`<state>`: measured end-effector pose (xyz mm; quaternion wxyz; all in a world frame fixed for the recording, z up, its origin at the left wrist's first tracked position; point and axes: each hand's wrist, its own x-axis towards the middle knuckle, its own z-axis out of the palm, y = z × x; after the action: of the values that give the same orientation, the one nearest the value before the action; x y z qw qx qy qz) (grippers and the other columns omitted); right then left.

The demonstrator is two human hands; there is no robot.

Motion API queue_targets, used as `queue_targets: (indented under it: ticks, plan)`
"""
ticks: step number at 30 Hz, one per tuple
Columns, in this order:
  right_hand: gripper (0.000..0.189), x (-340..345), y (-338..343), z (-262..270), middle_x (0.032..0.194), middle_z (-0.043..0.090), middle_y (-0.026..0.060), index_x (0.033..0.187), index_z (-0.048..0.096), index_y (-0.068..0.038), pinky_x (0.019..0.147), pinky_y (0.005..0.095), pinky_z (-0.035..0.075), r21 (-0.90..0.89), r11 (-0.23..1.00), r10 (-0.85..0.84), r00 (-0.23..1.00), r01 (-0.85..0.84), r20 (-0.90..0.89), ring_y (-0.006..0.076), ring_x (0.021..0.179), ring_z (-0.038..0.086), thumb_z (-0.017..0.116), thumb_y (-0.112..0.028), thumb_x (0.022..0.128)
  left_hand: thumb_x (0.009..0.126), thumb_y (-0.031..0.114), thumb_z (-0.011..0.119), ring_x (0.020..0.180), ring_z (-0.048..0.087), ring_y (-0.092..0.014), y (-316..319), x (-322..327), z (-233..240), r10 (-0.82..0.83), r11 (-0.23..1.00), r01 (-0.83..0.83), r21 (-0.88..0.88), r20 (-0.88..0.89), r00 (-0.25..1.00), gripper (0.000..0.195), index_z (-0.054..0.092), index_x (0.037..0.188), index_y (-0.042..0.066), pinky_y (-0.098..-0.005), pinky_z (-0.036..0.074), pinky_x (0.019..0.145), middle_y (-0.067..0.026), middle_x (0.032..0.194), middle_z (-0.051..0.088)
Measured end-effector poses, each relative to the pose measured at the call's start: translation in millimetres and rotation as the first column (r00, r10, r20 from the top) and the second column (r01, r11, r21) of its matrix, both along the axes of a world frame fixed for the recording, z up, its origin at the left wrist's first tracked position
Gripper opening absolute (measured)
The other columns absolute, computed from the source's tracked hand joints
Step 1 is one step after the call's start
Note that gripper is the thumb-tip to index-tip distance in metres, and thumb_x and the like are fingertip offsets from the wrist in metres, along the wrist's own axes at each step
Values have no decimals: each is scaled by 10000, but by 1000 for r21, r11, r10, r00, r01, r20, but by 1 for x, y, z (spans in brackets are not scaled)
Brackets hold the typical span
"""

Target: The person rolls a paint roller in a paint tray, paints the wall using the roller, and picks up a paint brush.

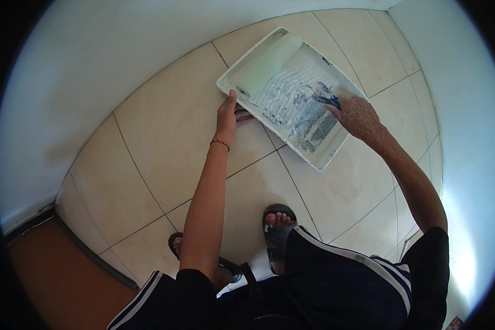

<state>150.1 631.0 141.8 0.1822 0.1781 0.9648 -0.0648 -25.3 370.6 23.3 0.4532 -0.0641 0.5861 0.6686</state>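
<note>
A white plastic paint tray (321, 164) with a ribbed, paint-smeared slope lies at an angle above the floor or on it; I cannot tell which. My left hand (229, 117) grips its near left rim, thumb on top and fingers under the edge. Across the far end of the tray rests a pale paint roller sleeve (272, 62). My right hand (357, 117), speckled with white paint, holds a blue-handled tool (328, 97) smeared with paint over the right side of the tray. Its working end is blurred and partly hidden by the hand.
Cream floor tiles (148, 156) spread around the tray. A pale wall (107, 62) curves along the left and far side, another wall (458, 103) stands at the right. My sandalled foot (278, 220) is below the tray. A brown surface (66, 272) with a dark edge lies lower left.
</note>
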Motion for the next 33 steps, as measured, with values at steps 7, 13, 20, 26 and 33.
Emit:
queue_targets:
  ticks: [7,13,20,26,33]
  plan:
    - [449,68,0,35,695,637,217,914,593,22,609,471,527,51,998,-25,992,19,121,354,664,668,559,-420,985,940,634,514,1006,661,-308,-6,-9,-3,-40,999,40,28,17,999,753,512,1277,-40,-471,575,885,-196,1151,619]
    - [431,59,8,52,727,635,239,915,593,24,665,488,532,34,997,-78,956,71,283,379,718,667,583,-402,975,963,638,453,1021,655,-311,-6,-2,-7,50,998,-53,34,70,996,746,508,1278,-36,-472,555,912,-206,1135,620]
    - [468,-29,-2,22,739,670,186,894,655,35,701,475,547,-17,997,83,993,-81,85,376,705,677,554,-412,988,1000,578,433,991,664,-300,-11,6,-8,89,996,-88,26,-12,996,668,521,1249,-35,-460,561,900,-185,1068,637]
    - [464,-72,-4,52,796,696,222,920,680,48,678,463,560,-29,999,47,957,-41,285,329,751,704,578,-400,979,1003,570,434,962,676,-287,-7,9,-2,111,994,-110,15,-39,993,666,525,1256,-40,-438,565,907,-183,1060,645]
    - [494,-77,-17,29,830,678,227,961,672,60,738,467,554,-46,996,86,976,-78,199,335,799,692,568,-423,981,994,577,450,981,672,-281,-13,20,-12,104,994,-102,33,-48,993,675,549,1224,-50,-426,562,913,-186,1076,656]
